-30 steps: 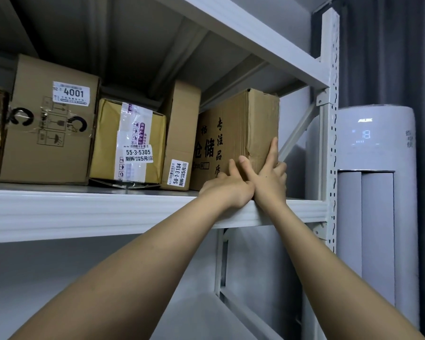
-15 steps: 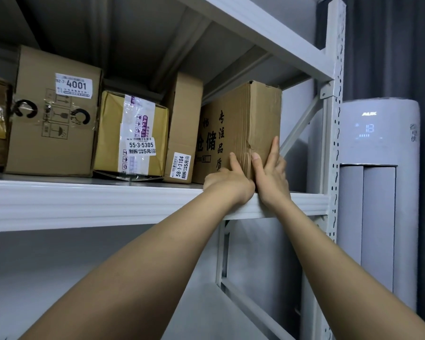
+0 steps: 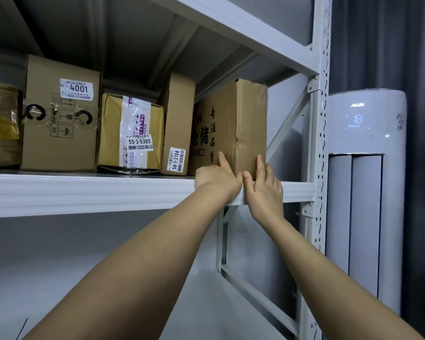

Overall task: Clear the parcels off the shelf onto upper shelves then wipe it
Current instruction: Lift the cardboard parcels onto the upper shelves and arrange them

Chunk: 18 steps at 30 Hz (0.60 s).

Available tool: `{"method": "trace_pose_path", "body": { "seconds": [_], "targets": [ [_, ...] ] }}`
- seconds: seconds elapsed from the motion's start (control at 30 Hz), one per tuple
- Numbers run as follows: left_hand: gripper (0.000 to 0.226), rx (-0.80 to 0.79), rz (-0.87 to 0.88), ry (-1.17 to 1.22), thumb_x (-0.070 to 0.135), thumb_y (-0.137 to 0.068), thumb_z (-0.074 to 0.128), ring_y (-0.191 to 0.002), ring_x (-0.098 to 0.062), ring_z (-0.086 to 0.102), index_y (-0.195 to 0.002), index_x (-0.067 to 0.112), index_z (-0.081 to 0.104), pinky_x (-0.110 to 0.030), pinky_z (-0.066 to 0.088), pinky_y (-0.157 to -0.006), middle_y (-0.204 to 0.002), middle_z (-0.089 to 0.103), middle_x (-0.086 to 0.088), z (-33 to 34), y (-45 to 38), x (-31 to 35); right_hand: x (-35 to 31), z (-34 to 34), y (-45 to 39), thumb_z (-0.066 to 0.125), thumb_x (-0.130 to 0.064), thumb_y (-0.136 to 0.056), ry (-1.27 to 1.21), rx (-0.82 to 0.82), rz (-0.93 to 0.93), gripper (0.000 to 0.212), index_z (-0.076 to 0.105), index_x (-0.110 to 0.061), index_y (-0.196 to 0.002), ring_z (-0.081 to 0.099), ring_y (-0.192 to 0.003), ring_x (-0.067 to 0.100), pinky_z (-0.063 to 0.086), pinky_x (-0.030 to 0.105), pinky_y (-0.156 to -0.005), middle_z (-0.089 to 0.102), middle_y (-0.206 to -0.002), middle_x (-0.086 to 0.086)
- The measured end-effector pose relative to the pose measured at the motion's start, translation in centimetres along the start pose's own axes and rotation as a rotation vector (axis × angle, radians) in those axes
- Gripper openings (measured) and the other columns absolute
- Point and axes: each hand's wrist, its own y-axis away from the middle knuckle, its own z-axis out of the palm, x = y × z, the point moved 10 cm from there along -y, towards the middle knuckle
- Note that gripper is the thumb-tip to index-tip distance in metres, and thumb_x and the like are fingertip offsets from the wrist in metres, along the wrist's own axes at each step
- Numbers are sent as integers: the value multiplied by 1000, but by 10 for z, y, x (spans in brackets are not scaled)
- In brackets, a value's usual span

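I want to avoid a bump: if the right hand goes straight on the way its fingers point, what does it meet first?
The right hand points up and into the shelf; its fingers already lie on the box at its right front edge, so it meets the box first. Depth is hard to judge.

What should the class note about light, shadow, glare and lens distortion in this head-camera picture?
Head view: underside of the upper shelf lies in deep shadow; tape on the yellow parcel shows glare; the shelf edge bows slightly from the wide-angle lens; both hands, left hand and right hand, and the box they press on look sharp.
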Motion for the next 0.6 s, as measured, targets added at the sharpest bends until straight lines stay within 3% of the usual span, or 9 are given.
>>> {"method": "trace_pose_path", "body": {
  "seconds": [0.1,0.17,0.23,0.33,0.43,0.5,0.6],
  "targets": [
    [67,110,54,-114,50,-100,19,-104,-26,61,-148,4,22,-31,31,-67,-116,64,-11,-3,9,3,4,-3,13,29,-47,-100,22,27,1,61,17,-19,-152,9,-147,20,9,36,-120,15,-160,8],
    [59,188,93,-199,52,-99,24,-100,-27,61,-128,7,47,-32,31,-68,-112,63,-11,-4,19,4,8,-1,25,31,-47,-99,16,27,-4,63,19,-15,-152,6,-148,19,9,35,-119,13,-160,6],
    [51,263,140,-268,51,-99,26,-96,-27,58,-113,9,52,-34,29,-69,-109,60,-11,-7,30,8,10,-1,36,35,-46,-99,-2,45,-31,66,16,-12,-152,5,-148,17,8,32,-118,12,-160,4],
    [47,312,201,-326,48,-99,25,-99,-27,51,-117,9,46,-37,31,-74,-112,52,-11,-5,45,10,11,2,52,38,-44,-99,-14,60,-53,69,11,-11,-153,4,-148,15,8,29,-118,7,-161,3],
    [62,381,262,-373,44,-96,23,-120,-30,43,-143,4,29,-43,32,-100,-130,46,-14,4,65,6,7,7,65,39,-43,-99,-36,48,-52,70,9,-10,-153,3,-148,15,10,29,-117,2,-161,3],
    [68,436,298,-432,41,-95,21,-139,-32,28,-151,4,14,-47,18,-115,-149,32,-17,11,77,1,3,13,77,39,-43,-99,-26,26,-59,70,7,-11,-153,2,-148,15,9,28,-117,-2,-161,3],
    [69,427,359,-534,36,-97,23,-147,-30,-1,-151,2,-2,-46,-5,-117,-159,0,-16,26,97,-12,-5,22,98,40,-43,-98,-3,4,-44,72,5,-13,-153,3,-148,16,11,30,-117,-4,-161,2]
  ]
}}
